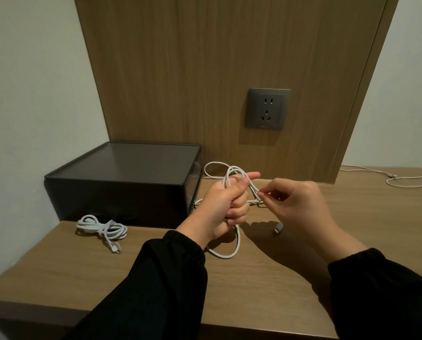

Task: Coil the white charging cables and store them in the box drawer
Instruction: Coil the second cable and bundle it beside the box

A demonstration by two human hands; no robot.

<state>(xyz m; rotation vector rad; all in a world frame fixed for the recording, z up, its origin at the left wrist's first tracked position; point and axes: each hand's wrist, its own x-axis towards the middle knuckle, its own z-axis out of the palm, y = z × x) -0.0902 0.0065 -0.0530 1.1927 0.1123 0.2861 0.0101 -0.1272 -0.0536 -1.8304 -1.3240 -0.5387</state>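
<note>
Gripping the looped thin white charging cable (232, 174), the left hand (225, 204) is fisting it just right of the dark grey box drawer (121, 182); the right hand (300, 204) (nearer the loose tail) is pinching strands beside the fist, loops standing upright.

The bench (58, 271) in front of me is bare across its near half, so either arm can sweep there freely. At far left the dark box (121, 182) stands against the wall and blocks passage along the back edge. A coiled cable (102, 228) lies just in front of the box, narrowing that approach. My left grip (225, 202) holds cable loops (234, 173) between the box's right side and my right grip (295, 204). A loose connector (278, 228) lies below my right grip. Right of it the bench is open up to another cable (406, 179) at the far right.
</note>
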